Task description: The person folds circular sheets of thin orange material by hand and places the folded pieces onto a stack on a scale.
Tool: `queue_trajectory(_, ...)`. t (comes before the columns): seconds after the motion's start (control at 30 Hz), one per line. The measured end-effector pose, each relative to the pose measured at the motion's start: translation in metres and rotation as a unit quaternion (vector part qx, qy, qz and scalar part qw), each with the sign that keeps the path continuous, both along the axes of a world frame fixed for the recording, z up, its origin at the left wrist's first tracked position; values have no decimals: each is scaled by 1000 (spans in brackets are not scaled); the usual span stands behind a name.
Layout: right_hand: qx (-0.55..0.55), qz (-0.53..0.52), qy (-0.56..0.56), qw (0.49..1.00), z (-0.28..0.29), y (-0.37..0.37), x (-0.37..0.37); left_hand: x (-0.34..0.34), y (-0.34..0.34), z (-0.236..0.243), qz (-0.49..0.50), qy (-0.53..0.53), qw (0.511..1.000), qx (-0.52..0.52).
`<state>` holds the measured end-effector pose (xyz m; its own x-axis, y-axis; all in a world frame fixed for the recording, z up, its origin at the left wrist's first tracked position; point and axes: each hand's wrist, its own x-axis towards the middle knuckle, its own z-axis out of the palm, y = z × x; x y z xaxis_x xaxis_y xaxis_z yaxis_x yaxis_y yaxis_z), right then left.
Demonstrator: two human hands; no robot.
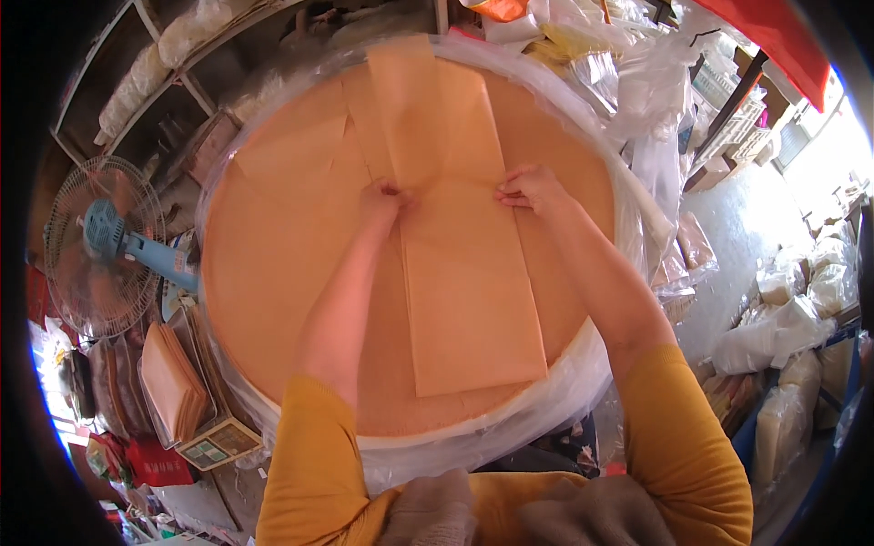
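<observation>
A thin tan sheet [473, 291], folded into a long strip, lies across a broad round stack of the same tan sheets [282, 264]. My left hand [384, 198] is closed on the strip's left edge, about halfway along it, with the fingertips partly hidden. On the opposite edge, my right hand [531, 189] pinches the sheet between thumb and fingers. Beyond my hands the strip's far part bulges up slightly and reaches past the stack's rim. The near part lies flat, its end close to the stack's near side.
Clear plastic film [492, 446] rings the round stack. A blue fan [105, 227] stands close at the left, above bagged packs of folded tan sheets [171, 382]. Shelves [187, 82] line the far left. Plastic-wrapped bundles [783, 337] lie at the right.
</observation>
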<state>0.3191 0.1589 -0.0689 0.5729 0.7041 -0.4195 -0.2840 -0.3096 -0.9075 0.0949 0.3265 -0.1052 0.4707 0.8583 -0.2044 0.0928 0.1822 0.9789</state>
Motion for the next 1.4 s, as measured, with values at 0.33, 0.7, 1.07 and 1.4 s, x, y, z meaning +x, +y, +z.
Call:
queue_trajectory(0.33,96,-14,-48,994,-3,-23,-27,-56,-29,-30,-115,57,920,370)
queue_trajectory(0.7,-68,39,-353,932,18,-116,-91,-127,-206,14,-185,59,919,342)
queue_trajectory(1.07,-58,24,-671,739,-23,-116,-117,-118,-225,9,-253,389,691,554)
queue_trajectory(1.4,39,244,-658,712,-27,-139,-107,-160,-230,28,-347,331,656,583)
